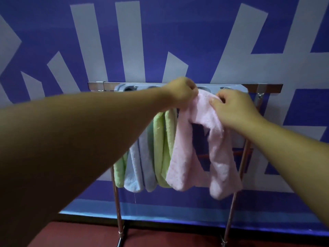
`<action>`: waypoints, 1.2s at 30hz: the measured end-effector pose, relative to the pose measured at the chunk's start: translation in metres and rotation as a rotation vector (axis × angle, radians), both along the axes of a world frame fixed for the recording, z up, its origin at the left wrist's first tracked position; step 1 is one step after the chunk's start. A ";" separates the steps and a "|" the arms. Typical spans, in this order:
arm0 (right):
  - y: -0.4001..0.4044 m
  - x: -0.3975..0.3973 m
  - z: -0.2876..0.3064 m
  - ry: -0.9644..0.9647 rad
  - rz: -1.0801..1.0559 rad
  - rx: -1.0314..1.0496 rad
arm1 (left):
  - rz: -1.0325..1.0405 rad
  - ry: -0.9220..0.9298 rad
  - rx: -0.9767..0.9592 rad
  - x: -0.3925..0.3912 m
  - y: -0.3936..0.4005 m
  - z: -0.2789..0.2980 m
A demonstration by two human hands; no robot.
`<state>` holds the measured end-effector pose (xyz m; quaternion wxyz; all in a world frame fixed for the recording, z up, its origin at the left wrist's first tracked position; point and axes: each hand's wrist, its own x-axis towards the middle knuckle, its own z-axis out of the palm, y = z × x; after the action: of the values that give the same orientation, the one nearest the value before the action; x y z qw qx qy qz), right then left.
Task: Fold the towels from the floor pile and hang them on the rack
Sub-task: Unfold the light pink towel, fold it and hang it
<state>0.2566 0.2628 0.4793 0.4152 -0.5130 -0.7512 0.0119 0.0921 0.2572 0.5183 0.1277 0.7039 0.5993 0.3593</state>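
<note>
From the head view, both arms reach forward to the top bar of a metal rack (pixel 231 85) standing against a blue and grey patterned wall (pixel 195 32). The left hand (pixel 181 94) has a closed grip, fingers curled round the upper left edge of a pink towel (pixel 204 139). The right hand (pixel 231 106) pinches the same towel's upper right edge, thumb and fingers curled on the cloth. The pink towel drapes over the bar, two ends hanging down. Just left of it hang a green towel (pixel 164 148), a light blue towel (pixel 140 166) and another green one (pixel 119 173). Red floor (pixel 80 234) lies below.
</note>
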 end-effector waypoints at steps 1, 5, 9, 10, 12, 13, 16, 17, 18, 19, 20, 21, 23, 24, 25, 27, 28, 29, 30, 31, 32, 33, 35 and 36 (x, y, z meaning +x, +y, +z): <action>0.005 -0.004 0.003 -0.053 -0.014 0.056 | 0.029 0.092 0.046 -0.004 0.003 0.008; 0.021 -0.021 0.013 -0.242 -0.134 0.176 | 0.117 0.377 0.169 -0.018 0.020 0.019; 0.041 -0.030 0.017 -0.296 -0.217 0.168 | 0.194 0.375 0.196 -0.026 0.038 0.012; 0.046 -0.033 0.017 -0.308 -0.235 0.162 | 0.218 0.376 0.205 -0.027 0.042 0.011; 0.057 -0.038 0.015 -0.329 -0.273 0.134 | 0.252 0.397 0.217 -0.028 0.046 0.008; 0.061 -0.040 0.014 -0.337 -0.291 0.106 | 0.250 0.414 0.223 -0.027 0.048 0.005; 0.067 -0.043 0.009 -0.382 -0.318 0.018 | 0.201 0.492 0.247 -0.027 0.048 -0.005; 0.067 -0.043 0.007 -0.397 -0.329 0.012 | 0.187 0.521 0.261 -0.027 0.046 -0.009; 0.067 -0.043 0.006 -0.407 -0.343 0.017 | 0.179 0.544 0.286 -0.028 0.044 -0.012; 0.067 -0.043 0.006 -0.412 -0.357 0.021 | 0.179 0.560 0.319 -0.029 0.042 -0.015; 0.067 -0.043 0.006 -0.413 -0.364 0.011 | 0.177 0.573 0.356 -0.029 0.039 -0.018; 0.066 -0.043 0.007 -0.415 -0.364 -0.018 | 0.168 0.586 0.391 -0.030 0.037 -0.021; 0.063 -0.042 0.008 -0.432 -0.350 -0.085 | 0.160 0.639 0.422 -0.029 0.034 -0.025; 0.061 -0.042 0.009 -0.439 -0.346 -0.097 | 0.166 0.671 0.411 -0.028 0.033 -0.026; 0.057 -0.041 0.009 -0.432 -0.347 -0.088 | 0.174 0.697 0.389 -0.027 0.032 -0.027; 0.049 -0.037 0.009 -0.381 -0.342 -0.024 | 0.196 0.716 0.350 -0.024 0.028 -0.029; 0.044 -0.036 0.009 -0.349 -0.323 0.016 | 0.218 0.703 0.344 -0.024 0.024 -0.031; 0.038 -0.035 0.007 -0.322 -0.292 0.060 | 0.245 0.673 0.352 -0.024 0.018 -0.035; 0.031 -0.033 0.005 -0.301 -0.258 0.103 | 0.269 0.631 0.369 -0.024 0.010 -0.040; 0.023 -0.032 0.002 -0.291 -0.226 0.141 | 0.282 0.590 0.384 -0.024 0.002 -0.046; 0.015 -0.032 -0.001 -0.288 -0.198 0.176 | 0.285 0.553 0.394 -0.025 -0.008 -0.054; 0.005 -0.032 -0.004 -0.286 -0.173 0.204 | 0.278 0.515 0.396 -0.026 -0.019 -0.062; -0.017 -0.033 -0.011 -0.281 -0.129 0.258 | 0.250 0.422 0.388 -0.026 -0.041 -0.073; -0.029 -0.034 -0.016 -0.288 -0.100 0.308 | 0.237 0.383 0.396 -0.026 -0.055 -0.079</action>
<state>0.2228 0.2342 0.4628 0.3771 -0.4762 -0.7695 -0.1972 0.0658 0.2027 0.4394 -0.1705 0.6953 0.6086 0.3422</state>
